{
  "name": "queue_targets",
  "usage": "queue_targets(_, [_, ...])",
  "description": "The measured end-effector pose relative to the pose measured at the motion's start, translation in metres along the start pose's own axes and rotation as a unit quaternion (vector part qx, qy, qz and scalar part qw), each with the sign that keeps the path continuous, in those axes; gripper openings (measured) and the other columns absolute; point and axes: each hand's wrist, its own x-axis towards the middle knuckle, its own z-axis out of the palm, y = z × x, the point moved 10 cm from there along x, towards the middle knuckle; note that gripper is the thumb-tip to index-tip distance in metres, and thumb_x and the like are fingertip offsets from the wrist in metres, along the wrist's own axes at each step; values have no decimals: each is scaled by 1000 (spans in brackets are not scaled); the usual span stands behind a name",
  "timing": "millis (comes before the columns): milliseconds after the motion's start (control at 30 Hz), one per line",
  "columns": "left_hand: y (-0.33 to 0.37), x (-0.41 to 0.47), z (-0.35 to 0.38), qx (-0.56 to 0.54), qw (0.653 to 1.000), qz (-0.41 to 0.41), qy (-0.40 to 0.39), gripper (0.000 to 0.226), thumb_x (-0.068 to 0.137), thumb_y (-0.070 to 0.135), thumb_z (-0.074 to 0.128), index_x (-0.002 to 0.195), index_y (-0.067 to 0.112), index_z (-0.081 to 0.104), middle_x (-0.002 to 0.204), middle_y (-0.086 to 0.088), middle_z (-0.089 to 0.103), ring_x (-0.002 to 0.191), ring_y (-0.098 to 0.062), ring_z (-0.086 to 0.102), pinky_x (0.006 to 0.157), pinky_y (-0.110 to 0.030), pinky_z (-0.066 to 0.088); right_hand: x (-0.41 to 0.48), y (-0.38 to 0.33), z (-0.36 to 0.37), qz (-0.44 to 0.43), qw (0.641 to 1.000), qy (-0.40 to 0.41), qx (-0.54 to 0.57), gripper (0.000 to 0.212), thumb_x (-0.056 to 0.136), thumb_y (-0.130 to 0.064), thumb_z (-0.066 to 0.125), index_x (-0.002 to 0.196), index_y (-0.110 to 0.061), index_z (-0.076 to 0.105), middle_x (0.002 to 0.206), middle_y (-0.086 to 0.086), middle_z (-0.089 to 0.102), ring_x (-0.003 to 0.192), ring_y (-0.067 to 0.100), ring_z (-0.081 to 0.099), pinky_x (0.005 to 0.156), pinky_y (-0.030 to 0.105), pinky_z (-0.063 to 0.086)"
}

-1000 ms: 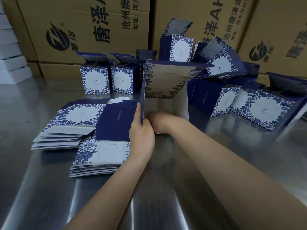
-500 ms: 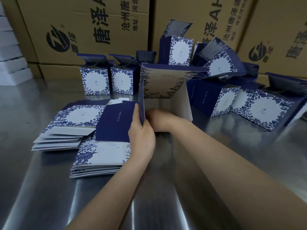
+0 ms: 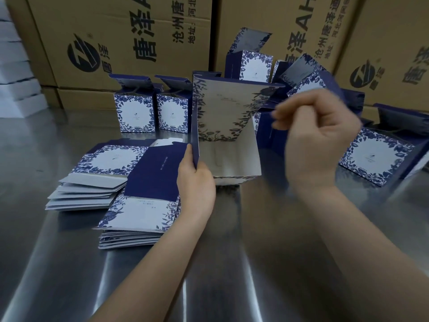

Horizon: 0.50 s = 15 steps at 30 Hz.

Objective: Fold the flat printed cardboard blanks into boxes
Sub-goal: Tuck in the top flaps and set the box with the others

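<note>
The job looks to be somewhere in the middle. About ten finished boxes [image 3: 137, 112] stand or lie along the back and right of the steel bench [image 3: 69, 275], most with their top flaps still up, so closing lids may remain. One half-formed box [image 3: 222, 126] stands upright at the centre of the bench, its walls squared and its open side facing the person. The left hand [image 3: 196, 182] has its grip clamped on the near edge of the box's left wall, thumb inside. The right hand [image 3: 318, 140] is raised beside the box, blurred, fingers curled; whether its grip holds anything cannot be told. Two stacks of flat blanks [image 3: 102, 180] lie left of the box, several sheets deep, so plenty is left to fold. The brown cartons [image 3: 139, 31] behind carry a round logo and large characters 唐泽, smaller 沧州唐泽 and 地址:河北, and the Latin letters "AH". The small print on the blue-and-white boxes is too fine to read.
</note>
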Motion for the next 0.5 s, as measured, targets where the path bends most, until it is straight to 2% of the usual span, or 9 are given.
queue_targets(67, [1,1,-1,-6,1000,-3,3,46,101,16,34,145,20,45,142,0,54,132,-22,48,111,-46,38,4,31,-19,73,996,45,14,37,75,8,37,71,-20,61,66,4,62,59,13,59,54,30,47])
queue_targets(100, [2,0,0,-10,1000,-4,1,45,101,16,34,144,18,47,141,-2,54,132,-24,48,111,-47,38,2,48,-21,114,992,42,15,36,77,9,38,75,-19,61,73,5,63,66,14,61,60,28,49])
queue_targets(167, [2,0,0,-12,1000,-10,-2,44,99,16,35,140,14,51,141,-11,55,133,-31,47,111,-53,37,-6,86,-13,198,980,-17,18,32,87,8,46,96,-18,62,97,5,67,89,16,65,78,27,52])
queue_targets(200, [3,-1,-1,-10,1000,-12,-4,43,98,16,36,138,13,53,140,-15,54,133,-35,46,111,-55,36,-15,103,-4,240,968,-67,26,30,92,2,53,112,-20,59,112,1,66,102,12,64,87,25,52])
queue_targets(267, [5,-2,-1,-7,1000,-5,-11,41,97,17,37,134,12,55,137,-18,54,131,-38,46,109,-55,36,-37,130,13,309,936,-161,48,46,96,-21,61,138,-29,44,138,-8,54,122,-1,53,99,22,46])
queue_targets(333, [10,-2,1,-1,1000,21,-21,43,97,18,39,138,18,52,136,-13,56,129,-34,49,107,-54,38,-54,148,24,357,908,-199,96,61,90,-36,65,144,-38,34,146,-11,46,133,3,45,110,31,39])
queue_targets(400, [17,-3,4,3,997,60,-38,53,98,24,42,150,33,37,145,6,51,133,-19,47,111,-48,38,-65,157,32,390,888,-205,135,62,85,-41,67,140,-42,38,143,-11,50,130,3,50,110,32,40])
queue_targets(500, [32,-10,7,18,987,146,-61,63,95,40,48,151,48,21,150,27,37,137,-2,37,115,-35,33,-70,161,38,408,878,-183,170,58,85,-38,67,139,-37,45,140,-10,54,118,-1,58,91,15,50])
